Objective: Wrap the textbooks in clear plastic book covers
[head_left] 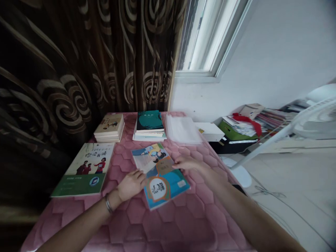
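Right hand (187,163) on blue book (161,174), teal-topped stack (149,121) beyond.

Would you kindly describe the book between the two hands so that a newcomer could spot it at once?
On the pink quilt, find the stack topped by a teal book. Nearer the viewer, between the left hand and the right hand, is the blue book, turned aslant. Unlike the green-and-white book to its left, it bears an orange-ringed white circle.
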{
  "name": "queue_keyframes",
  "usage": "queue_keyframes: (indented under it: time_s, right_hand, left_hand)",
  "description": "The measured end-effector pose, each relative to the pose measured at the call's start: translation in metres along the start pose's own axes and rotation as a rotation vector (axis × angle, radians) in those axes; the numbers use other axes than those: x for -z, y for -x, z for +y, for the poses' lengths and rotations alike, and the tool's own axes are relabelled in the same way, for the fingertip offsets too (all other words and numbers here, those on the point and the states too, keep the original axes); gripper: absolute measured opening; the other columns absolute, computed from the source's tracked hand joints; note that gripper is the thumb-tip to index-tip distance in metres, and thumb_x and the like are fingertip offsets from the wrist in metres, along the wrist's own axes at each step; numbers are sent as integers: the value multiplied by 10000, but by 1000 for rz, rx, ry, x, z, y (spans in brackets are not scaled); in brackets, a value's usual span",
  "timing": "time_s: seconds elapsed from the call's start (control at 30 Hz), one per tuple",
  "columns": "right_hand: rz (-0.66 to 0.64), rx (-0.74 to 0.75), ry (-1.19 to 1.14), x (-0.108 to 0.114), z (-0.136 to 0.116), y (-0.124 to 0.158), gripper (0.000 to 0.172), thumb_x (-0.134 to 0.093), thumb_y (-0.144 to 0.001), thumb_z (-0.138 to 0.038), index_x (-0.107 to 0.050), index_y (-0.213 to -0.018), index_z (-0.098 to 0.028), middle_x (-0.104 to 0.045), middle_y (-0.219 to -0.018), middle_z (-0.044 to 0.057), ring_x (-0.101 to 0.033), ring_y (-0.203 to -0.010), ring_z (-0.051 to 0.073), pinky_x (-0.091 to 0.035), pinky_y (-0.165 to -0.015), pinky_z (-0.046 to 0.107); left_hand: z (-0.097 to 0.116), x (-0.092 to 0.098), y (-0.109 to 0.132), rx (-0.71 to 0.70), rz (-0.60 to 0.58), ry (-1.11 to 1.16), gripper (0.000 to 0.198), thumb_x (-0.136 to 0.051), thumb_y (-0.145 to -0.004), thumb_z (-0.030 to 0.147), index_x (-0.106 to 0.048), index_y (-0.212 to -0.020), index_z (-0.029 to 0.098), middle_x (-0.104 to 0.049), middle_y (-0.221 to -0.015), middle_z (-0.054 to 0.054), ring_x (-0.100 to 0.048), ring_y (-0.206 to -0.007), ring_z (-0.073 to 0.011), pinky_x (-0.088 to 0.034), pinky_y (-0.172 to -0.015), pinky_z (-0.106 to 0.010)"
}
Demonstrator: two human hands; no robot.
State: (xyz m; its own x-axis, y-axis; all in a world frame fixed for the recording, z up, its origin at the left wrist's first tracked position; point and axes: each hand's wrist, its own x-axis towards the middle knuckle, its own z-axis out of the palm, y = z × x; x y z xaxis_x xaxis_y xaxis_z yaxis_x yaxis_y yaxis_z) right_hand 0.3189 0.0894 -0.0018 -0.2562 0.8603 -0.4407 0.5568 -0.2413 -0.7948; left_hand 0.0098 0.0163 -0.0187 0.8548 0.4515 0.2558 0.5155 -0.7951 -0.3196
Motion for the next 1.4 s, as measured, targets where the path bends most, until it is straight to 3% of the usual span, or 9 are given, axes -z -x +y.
queue_keyframes:
  time_s: [0.1, 0.2, 0.3, 0.53, 0.73, 0.93, 1.1, 1.2, 1.4]
  right_hand:
    - [-78, -60, -57, -16, 14, 15, 360, -796, -690, -435, -551, -648, -174, -596, -531, -25, -613, -502, 128, -484, -447, 202]
    - [16, -18, -90, -27, 14, 11, 324, -760, -738, -401, -548, -652, -171, -576, -515, -41, -578, -470, 101, -456, -418, 180]
    - [78, -6, -80, -30, 9, -2, 287, -724, -780, -344, -541, -642, -171, -555, -520, -54, -543, -450, 81, -431, -402, 168]
    - [176, -5, -4, -36, 11, -6, 271, -663, -817, -375, -560, -657, -183, -581, -536, -33, -554, -458, 108, -445, -431, 204]
    - [431, 111, 160, -51, 14, 10, 110, -579, -851, -286, -643, -866, -198, -715, -885, 51, -671, -882, 211, -480, -717, 263]
    - [547, 136, 390, -61, 15, 11, 208, -528, -888, -277, -658, -1035, -207, -731, -981, 70, -678, -935, 222, -464, -756, 264]
    - [576, 136, 477, -64, 14, 11, 257, -495, -912, -279, -647, -1108, -211, -729, -1004, 79, -673, -946, 225, -462, -772, 273]
    - [592, 137, 523, -66, 14, 12, 287, -479, -924, -285, -625, -1160, -213, -730, -980, 76, -671, -927, 220, -460, -763, 272]
    - [662, 154, 620, -73, 14, 18, 294, -455, -952, -278, -612, -1188, -197, -709, -939, 83, -660, -887, 214, -456, -772, 281]
  left_hand:
    - [-31, -7, 5, -11, 32, -11, 170, -513, -912, 106, -657, -966, 176, -699, -992, -44, -630, -938, -158, -440, -1011, -388]
    - [-53, -15, 0, 45, 39, -11, 160, -526, -905, 106, -664, -938, 182, -703, -993, -33, -634, -923, -149, -448, -1008, -383]
    - [-60, -22, -2, 87, 52, -6, 137, -556, -889, 107, -665, -933, 178, -703, -997, -32, -632, -929, -153, -449, -999, -373]
    - [-56, -22, -5, 165, 16, 0, 157, -560, -872, 82, -661, -963, 160, -701, -992, -62, -628, -949, -183, -475, -919, -369]
    - [-44, -17, 0, 237, -62, 103, 264, -524, -860, 46, -668, -1038, 177, -706, -1076, -70, -634, -988, -200, -483, -931, -388]
    - [-29, -19, 23, 400, -8, 337, 495, -447, -780, -53, -653, -1154, 197, -655, -1245, -63, -603, -1129, -185, -475, -1011, -363]
    - [-19, -15, 30, 545, 66, 555, 310, -453, -893, 146, -644, -1136, 174, -611, -1303, -80, -583, -1181, -169, -480, -1024, -325]
    - [-15, -14, 31, 570, 86, 581, 291, -564, -866, 276, -626, -1134, 180, -592, -1322, -95, -561, -1213, -204, -477, -1030, -367]
    - [-13, -18, 32, 577, 118, 566, 292, -602, -837, 277, -621, -1116, 191, -589, -1315, -99, -565, -1204, -216, -480, -1022, -388]
